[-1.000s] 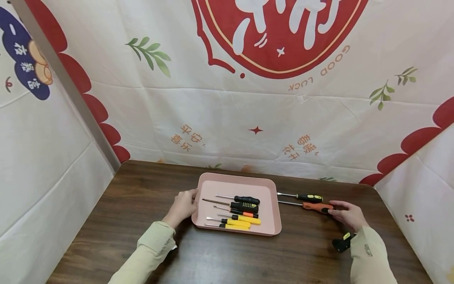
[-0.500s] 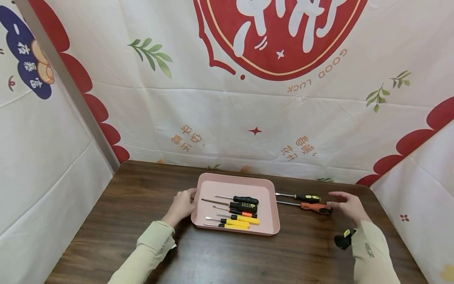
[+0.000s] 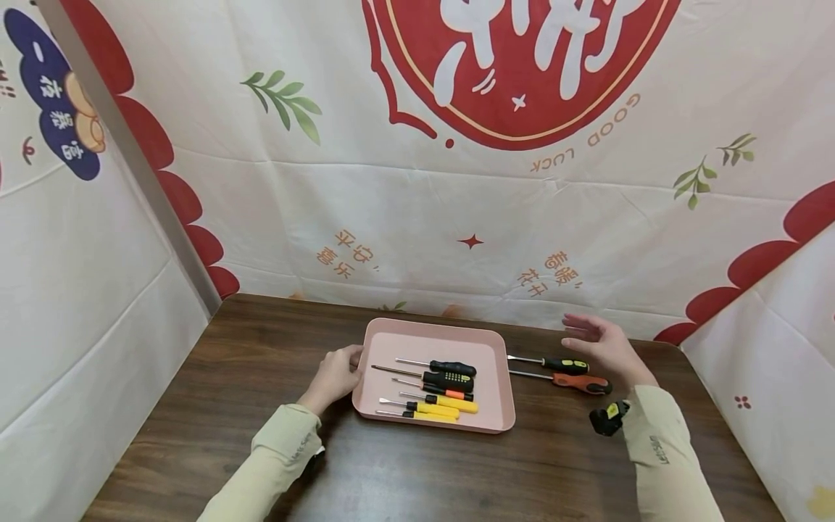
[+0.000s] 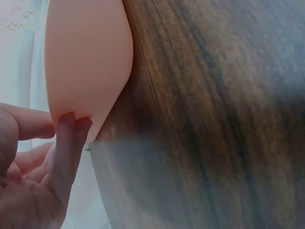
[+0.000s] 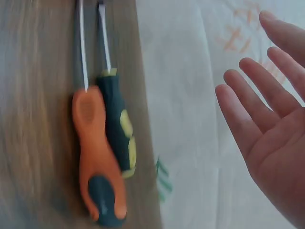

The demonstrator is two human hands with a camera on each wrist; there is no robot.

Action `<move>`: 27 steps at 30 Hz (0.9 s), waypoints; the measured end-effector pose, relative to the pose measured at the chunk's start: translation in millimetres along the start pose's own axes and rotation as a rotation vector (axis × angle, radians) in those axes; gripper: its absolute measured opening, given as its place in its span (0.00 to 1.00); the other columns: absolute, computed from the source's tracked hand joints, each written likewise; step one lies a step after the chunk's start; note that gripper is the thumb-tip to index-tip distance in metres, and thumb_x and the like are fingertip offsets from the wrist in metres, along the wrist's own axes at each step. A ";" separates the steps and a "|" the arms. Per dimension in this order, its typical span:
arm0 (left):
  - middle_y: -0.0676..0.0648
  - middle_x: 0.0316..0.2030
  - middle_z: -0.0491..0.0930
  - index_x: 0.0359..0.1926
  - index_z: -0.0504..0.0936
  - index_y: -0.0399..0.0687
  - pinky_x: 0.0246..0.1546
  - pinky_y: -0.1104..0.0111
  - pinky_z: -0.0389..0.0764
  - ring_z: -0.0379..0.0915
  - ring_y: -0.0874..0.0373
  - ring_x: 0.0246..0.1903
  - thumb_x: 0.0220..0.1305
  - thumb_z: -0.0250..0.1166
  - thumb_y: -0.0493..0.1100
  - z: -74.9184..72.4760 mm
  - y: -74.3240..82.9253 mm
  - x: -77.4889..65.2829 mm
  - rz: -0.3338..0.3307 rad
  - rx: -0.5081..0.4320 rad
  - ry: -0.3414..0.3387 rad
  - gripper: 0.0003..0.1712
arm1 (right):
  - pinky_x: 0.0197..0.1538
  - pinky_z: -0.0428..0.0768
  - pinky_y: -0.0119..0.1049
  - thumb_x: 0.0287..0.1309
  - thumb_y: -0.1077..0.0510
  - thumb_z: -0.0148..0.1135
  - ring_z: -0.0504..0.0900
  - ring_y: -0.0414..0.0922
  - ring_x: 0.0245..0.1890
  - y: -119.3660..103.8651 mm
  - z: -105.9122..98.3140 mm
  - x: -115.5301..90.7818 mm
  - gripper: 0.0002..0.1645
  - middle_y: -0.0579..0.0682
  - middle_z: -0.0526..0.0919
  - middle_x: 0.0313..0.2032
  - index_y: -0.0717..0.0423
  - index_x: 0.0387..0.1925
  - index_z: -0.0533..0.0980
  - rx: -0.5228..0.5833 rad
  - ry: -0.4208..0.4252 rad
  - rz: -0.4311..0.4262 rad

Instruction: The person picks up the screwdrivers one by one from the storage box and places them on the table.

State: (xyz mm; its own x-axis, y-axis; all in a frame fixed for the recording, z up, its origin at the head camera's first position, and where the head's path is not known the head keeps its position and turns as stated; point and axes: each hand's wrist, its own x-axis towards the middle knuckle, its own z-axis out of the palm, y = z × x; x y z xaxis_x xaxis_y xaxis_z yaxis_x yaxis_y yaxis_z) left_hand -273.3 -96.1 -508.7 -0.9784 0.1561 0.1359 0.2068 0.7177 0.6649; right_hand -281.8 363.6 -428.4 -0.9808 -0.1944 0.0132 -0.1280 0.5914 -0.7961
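Observation:
My left hand [image 3: 334, 378] pinches the left rim of a pink tray [image 3: 385, 342]; thumb and fingertips straddle the tray's wall [image 4: 88, 57] in the left wrist view. Inside the tray lie several screwdrivers: a slim black-handled one [image 3: 454, 368], a thick black one with yellow dots [image 3: 450, 381], a black-and-orange one [image 3: 459, 394] and three yellow-handled ones [image 3: 458, 404]. My right hand [image 3: 607, 348], fingers extended and holding nothing, hovers beyond two screwdrivers right of the tray. One has an orange-and-black handle [image 5: 93, 138], the other a black-and-yellow handle [image 5: 116, 121].
The dark wooden table [image 3: 443, 478] carries everything. A white printed cloth [image 3: 417, 203] hangs along its back edge, and more cloth [image 3: 85, 326] closes off the left side. A black strap device with a yellow mark [image 3: 608, 418] sits at my right wrist.
My right hand has let go of the orange-and-black screwdriver, lifted, and moved left and back above the pair. The left hand and the tray have stayed in place.

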 end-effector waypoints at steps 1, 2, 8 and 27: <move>0.47 0.25 0.81 0.47 0.78 0.35 0.33 0.61 0.76 0.76 0.54 0.28 0.44 0.62 0.29 0.1 -0.3 0.1 0.000 -0.003 0.004 0.23 | 0.42 0.77 0.29 0.55 0.52 0.60 0.74 0.29 0.47 -3.5 3.6 2.4 0.37 0.67 0.67 0.57 0.64 0.62 0.61 0.025 -0.010 -0.013; 0.47 0.25 0.81 0.46 0.78 0.35 0.33 0.60 0.76 0.77 0.54 0.28 0.43 0.63 0.29 0.4 -1.2 0.1 0.008 -0.003 0.012 0.23 | 0.42 0.77 0.30 0.55 0.53 0.61 0.73 0.29 0.47 -6.8 7.4 4.9 0.37 0.67 0.67 0.58 0.65 0.62 0.60 0.044 -0.023 -0.030; 0.46 0.24 0.80 0.44 0.78 0.33 0.32 0.58 0.75 0.76 0.52 0.26 0.41 0.61 0.29 0.5 -5.8 0.8 0.052 -0.039 0.030 0.23 | 0.42 0.77 0.30 0.52 0.60 0.63 0.75 0.31 0.46 -20.3 32.4 22.6 0.35 0.68 0.69 0.56 0.68 0.60 0.62 0.107 -0.086 -0.124; 0.47 0.25 0.80 0.47 0.78 0.35 0.32 0.60 0.75 0.75 0.54 0.27 0.43 0.63 0.30 -1.0 -1.7 0.0 -0.009 -0.020 0.004 0.24 | 0.48 0.76 0.42 0.55 0.66 0.57 0.71 0.63 0.52 -25.0 111.8 58.9 0.28 0.68 0.72 0.52 0.71 0.58 0.65 0.122 -0.348 -0.060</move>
State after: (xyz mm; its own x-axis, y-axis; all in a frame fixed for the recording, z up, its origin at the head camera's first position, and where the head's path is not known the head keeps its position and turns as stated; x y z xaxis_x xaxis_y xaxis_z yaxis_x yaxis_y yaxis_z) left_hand -273.7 -98.1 -509.1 -0.9801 0.1469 0.1333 0.1982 0.7052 0.6807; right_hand -319.9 249.9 -475.3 -0.8606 -0.4929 -0.1282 -0.1445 0.4777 -0.8666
